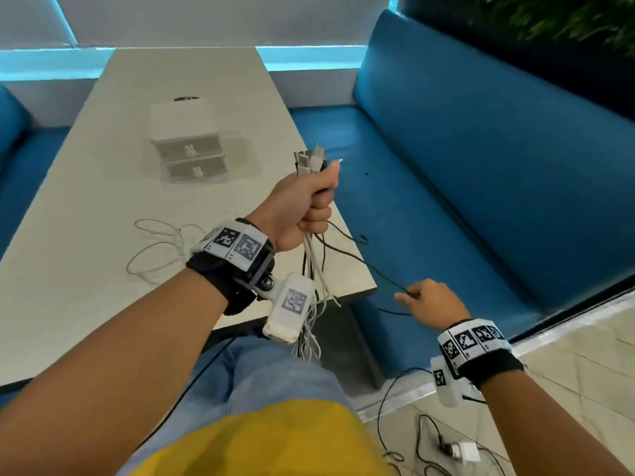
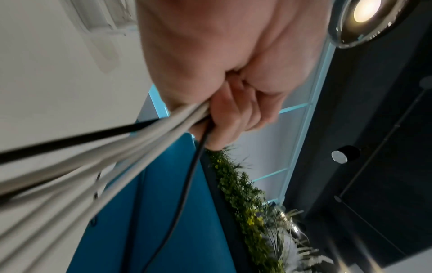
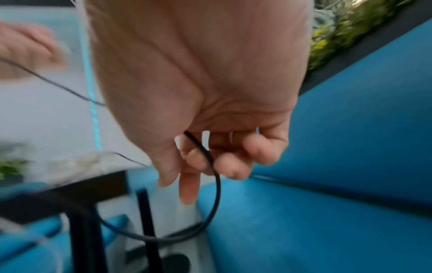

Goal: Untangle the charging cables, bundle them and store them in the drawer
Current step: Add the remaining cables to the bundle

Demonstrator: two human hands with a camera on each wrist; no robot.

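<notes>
Table (image 1: 86, 207) first: a long pale rectangular top, and toward its far end stands the small white two-drawer plastic organiser (image 1: 188, 140), both drawers closed, so nothing looks stored yet. Near the table's front edge lies a loose white cable loop (image 1: 158, 249), apart from everything else and not in either hand; I judge it waits its turn.

Now the big action, just off the table's right front corner: the left hand (image 1: 302, 204) is clenched around a bunch of white and black charging cables (image 1: 311, 266), plug ends (image 1: 309, 161) sticking up above the fist together, tails hanging down toward the lap. That reads as good progress on gathering, ends lined up.

Smaller still: one thin black cable (image 1: 360, 261) runs out of that fist across to the right hand (image 1: 429, 302), which hooks it in curled fingers (image 3: 236, 166), the strand passing between them and looping away below. Looks like the last straggler being drawn straight.

Left to do, by my reckoning: finish freeing it, coil and bind the bunch, open a drawer, stow everything.
</notes>
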